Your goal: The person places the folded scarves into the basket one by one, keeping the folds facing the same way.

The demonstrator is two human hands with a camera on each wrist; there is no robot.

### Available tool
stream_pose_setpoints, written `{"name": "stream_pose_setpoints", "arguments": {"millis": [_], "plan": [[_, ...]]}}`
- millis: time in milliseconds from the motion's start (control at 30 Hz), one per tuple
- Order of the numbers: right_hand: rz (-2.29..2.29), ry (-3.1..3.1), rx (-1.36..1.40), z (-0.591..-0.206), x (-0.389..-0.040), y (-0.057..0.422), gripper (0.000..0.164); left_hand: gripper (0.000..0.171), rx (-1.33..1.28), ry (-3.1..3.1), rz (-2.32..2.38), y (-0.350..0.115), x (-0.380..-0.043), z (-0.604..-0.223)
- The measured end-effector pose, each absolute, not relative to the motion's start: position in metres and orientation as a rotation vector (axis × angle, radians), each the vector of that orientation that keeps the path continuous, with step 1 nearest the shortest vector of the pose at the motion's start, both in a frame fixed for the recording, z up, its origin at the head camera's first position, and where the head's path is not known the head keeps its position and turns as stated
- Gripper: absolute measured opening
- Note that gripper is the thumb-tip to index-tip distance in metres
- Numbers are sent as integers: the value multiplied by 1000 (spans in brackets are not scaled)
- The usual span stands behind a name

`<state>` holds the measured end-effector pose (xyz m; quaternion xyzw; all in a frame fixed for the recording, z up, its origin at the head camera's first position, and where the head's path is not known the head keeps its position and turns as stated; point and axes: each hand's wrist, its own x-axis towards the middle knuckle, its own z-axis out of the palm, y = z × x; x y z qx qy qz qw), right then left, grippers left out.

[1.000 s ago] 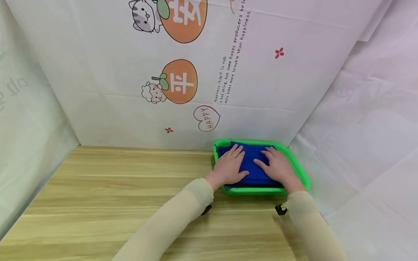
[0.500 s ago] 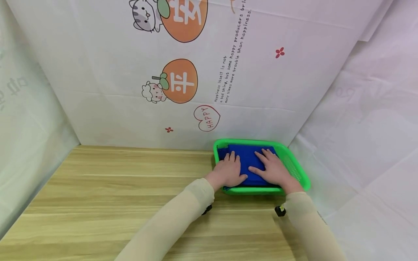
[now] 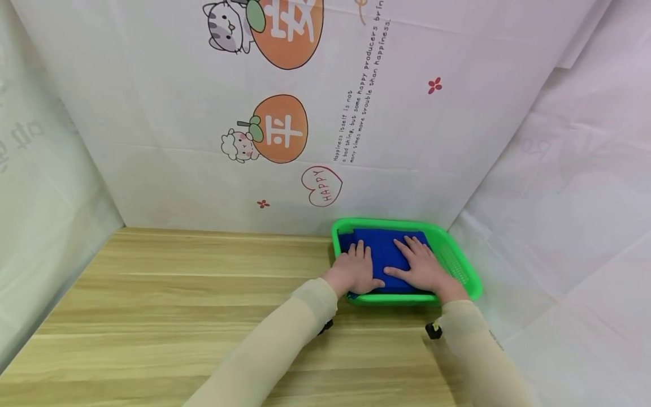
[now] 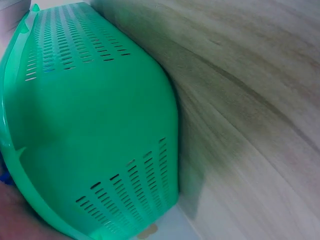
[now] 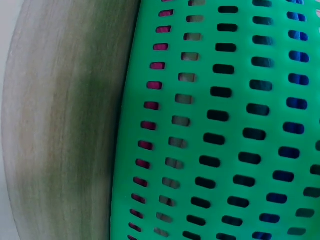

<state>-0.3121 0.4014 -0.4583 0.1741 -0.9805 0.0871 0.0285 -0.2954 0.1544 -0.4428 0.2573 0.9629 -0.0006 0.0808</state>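
Note:
A folded blue scarf (image 3: 383,249) lies in a green plastic basket (image 3: 460,268) at the right of the table, in the head view. My left hand (image 3: 354,271) rests on its left part, fingers pointing away from me and the thumb toward the right. On the right part, my right hand (image 3: 421,267) presses with its fingers spread. Through the slots of the basket wall (image 5: 235,125), the right wrist view shows magenta, grey, dark and blue layers inside. Only a bit of the left hand (image 4: 17,217) appears at the basket's rim in the left wrist view.
The wooden table (image 3: 203,294) stretches to the left and front of the basket. Behind it stands a white printed sheet (image 3: 203,186), close to the basket's back rim. Another white sheet (image 3: 554,243) rises on the right. A small black device (image 3: 433,330) hangs at the right wrist.
Both hands have shifted slightly toward me over the scarf, and the right hand also a little left. The scarf's far edge has come lower and nearer, inside the basket rim.

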Motion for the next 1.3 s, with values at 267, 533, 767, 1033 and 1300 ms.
{"name": "stream_pose_setpoints", "arguments": {"millis": [267, 533, 767, 1033, 1300], "plan": [[247, -3055, 531, -460, -315, 402, 107, 105, 679, 2826, -61, 170, -308, -452], [228, -3083, 523, -461, -317, 405, 107, 106, 655, 2847, -107, 175, -308, -452], [236, -3085, 526, -457, -317, 407, 108, 96, 717, 2930, -115, 166, -293, -440], [239, -3052, 512, -452, -310, 397, 101, 78, 781, 2929, 49, 154, -298, -442], [286, -3028, 569, -449, -299, 381, 96, 72, 923, 3004, 255, 128, -294, -449]]}}
